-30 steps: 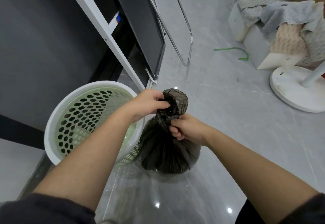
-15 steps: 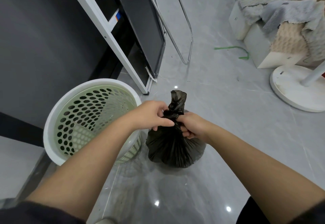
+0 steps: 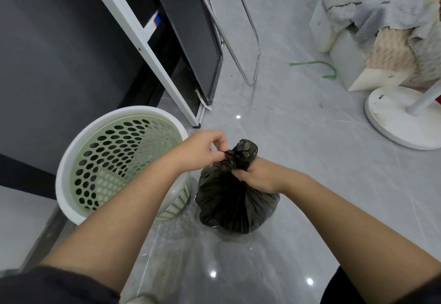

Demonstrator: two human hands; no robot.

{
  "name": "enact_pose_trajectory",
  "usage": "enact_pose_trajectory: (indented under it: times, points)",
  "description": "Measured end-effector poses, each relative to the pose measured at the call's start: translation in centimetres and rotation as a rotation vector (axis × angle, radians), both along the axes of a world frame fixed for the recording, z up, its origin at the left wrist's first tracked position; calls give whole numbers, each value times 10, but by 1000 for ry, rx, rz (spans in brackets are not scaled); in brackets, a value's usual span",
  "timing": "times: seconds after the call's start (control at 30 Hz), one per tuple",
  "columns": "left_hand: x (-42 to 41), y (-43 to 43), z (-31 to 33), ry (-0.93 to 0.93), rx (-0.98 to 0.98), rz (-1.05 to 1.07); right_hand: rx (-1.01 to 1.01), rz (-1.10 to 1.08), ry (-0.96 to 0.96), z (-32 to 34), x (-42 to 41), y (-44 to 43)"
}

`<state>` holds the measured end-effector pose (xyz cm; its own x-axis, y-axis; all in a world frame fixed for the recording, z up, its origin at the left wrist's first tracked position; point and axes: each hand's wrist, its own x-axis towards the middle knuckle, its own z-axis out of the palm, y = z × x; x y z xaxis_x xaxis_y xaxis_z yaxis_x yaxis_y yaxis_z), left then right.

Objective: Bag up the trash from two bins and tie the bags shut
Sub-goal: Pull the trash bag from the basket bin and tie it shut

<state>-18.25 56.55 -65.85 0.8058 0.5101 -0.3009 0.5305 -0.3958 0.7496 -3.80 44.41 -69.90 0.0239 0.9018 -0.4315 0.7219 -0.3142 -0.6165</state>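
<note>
Black bag; bin — green, white-rimmed, perforated.

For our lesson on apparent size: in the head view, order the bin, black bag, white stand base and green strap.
1. bin
2. black bag
3. white stand base, farther off and cut by the frame, so unsure
4. green strap

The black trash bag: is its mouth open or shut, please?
Shut: right hand grips the twisted neck of the black trash bag; left hand pinches its end. Knot: cannot tell.
</note>
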Motion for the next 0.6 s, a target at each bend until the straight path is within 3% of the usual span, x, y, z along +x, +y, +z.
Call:
enact_pose_trajectory:
  times: [0.17, 0.3, 0.37, 0.5, 0.6]
  points:
    - [-7, -2, -5, 53, -77, -126, 52, 76, -11, 17, 6, -7]
    - [-1, -8, -4, -18, -148, -158, 22, 1, 178, 10, 5, -4]
    - [4, -11, -5, -31, -82, -161, -32, -47, 216, 0, 3, -4]
    - [12, -13, -16, 59, 16, 20, -65, -54, 12, -5, 2, -7]
    - [15, -18, -14, 213, -219, 216, 18, -20, -140, -1, 2, -6]
